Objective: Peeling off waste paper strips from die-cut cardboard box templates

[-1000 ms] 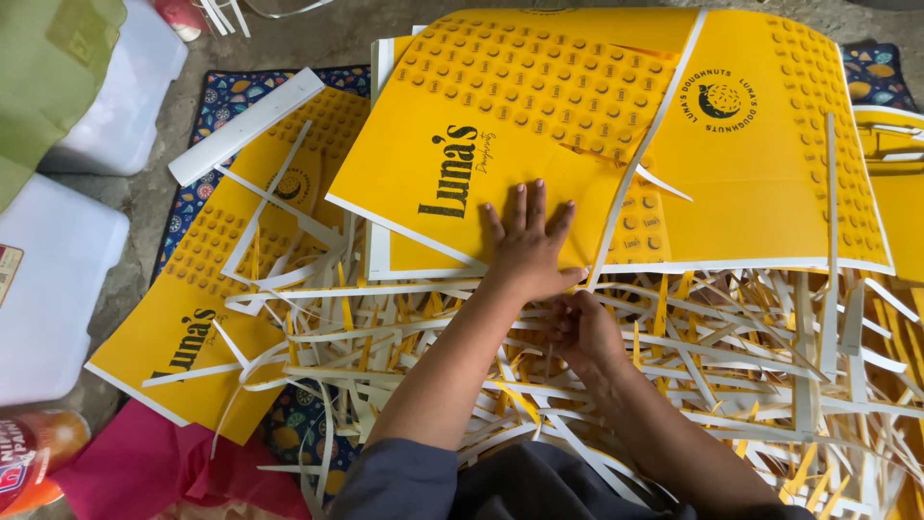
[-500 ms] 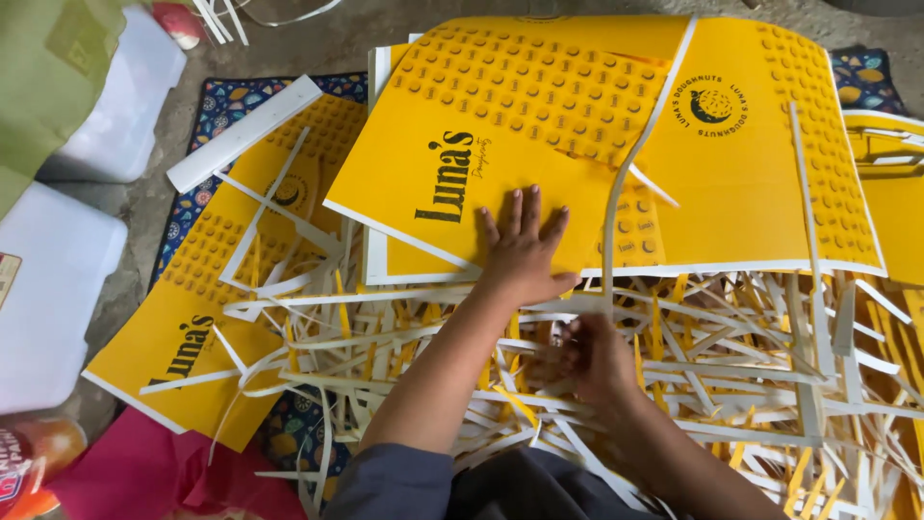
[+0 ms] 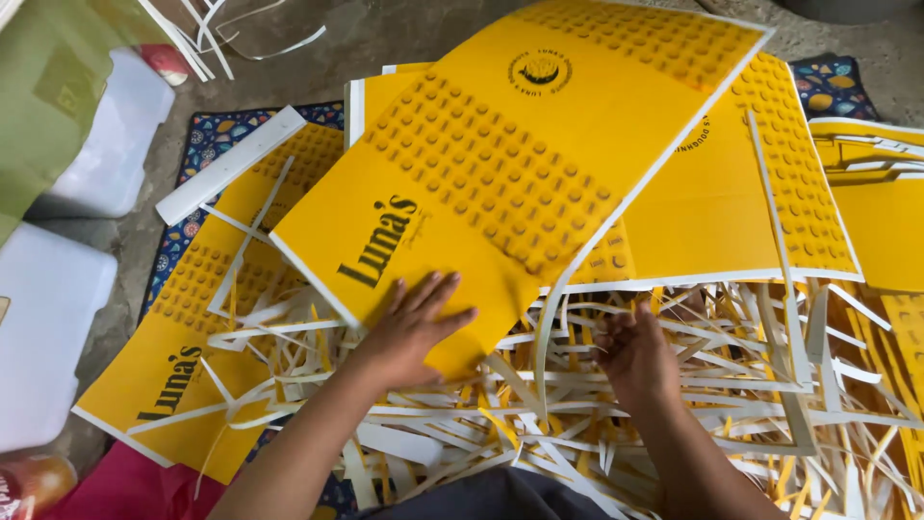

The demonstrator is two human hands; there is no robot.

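Observation:
A large yellow printed cardboard sheet (image 3: 520, 164) with a dotted pattern lies tilted on top of a stack of similar sheets (image 3: 731, 212). My left hand (image 3: 409, 327) rests flat with spread fingers on its near corner. My right hand (image 3: 635, 351) is down in a heap of white and yellow paper strips (image 3: 674, 424), fingers curled around some strips under the stack's front edge. One long white strip (image 3: 558, 308) hangs off the top sheet's edge between my hands.
Another yellow sheet (image 3: 183, 356) lies at the left on a patterned blue mat (image 3: 207, 140). A white flat bar (image 3: 231, 164) rests on it. White plastic containers (image 3: 48, 327) stand at the far left, with pink cloth (image 3: 125, 486) at the bottom left. More yellow sheets (image 3: 881, 202) lie at the right.
The top yellow sheet has turned and slid to the left under my left hand. My right hand has moved right and deeper into the strips.

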